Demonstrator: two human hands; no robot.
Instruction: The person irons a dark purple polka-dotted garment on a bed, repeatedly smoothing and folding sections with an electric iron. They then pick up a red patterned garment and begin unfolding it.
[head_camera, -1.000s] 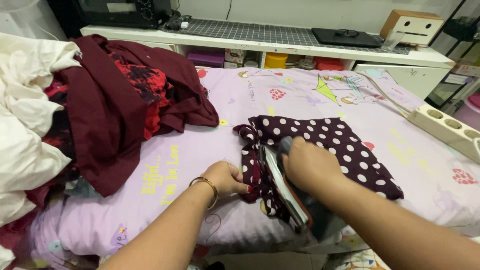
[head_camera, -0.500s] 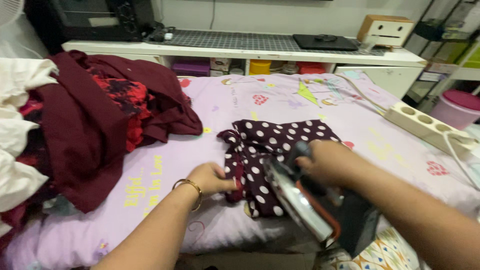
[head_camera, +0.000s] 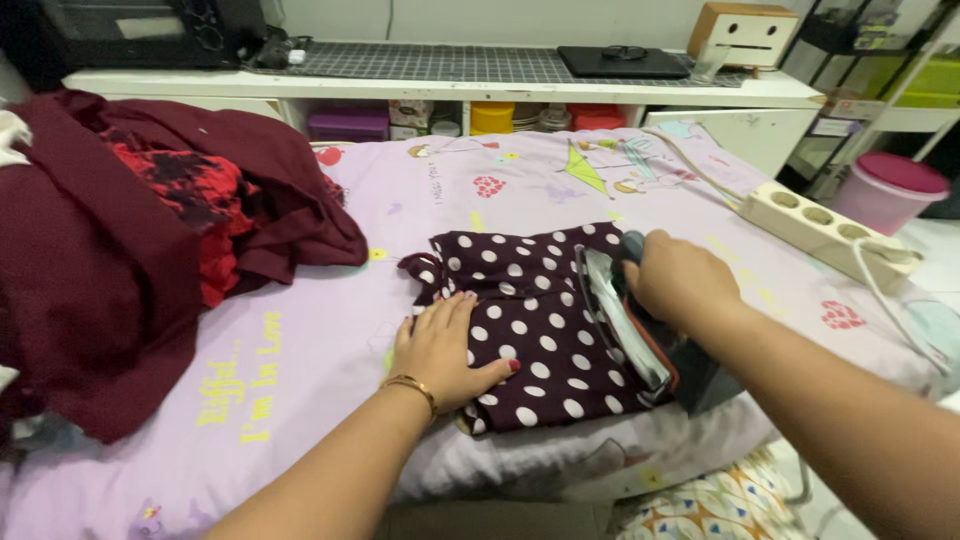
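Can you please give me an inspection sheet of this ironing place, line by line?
Surface: lilac printed sheet, padded.
Job's things: dotted garment lying folded; iron tilted on its right side.
Clutter: dark red clothes pile at left.
Hands: left hand flat on the garment; right hand gripping the iron.
Cables: power strip at right, white cord plugged in.
Surroundings: white shelf behind, pink-lidded bucket.

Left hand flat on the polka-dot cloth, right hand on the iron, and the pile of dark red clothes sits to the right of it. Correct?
Not quite. In the head view the dark red clothes lie to the left of the polka-dot cloth, not the right. The left hand does lie flat on it, and the right hand holds the iron.
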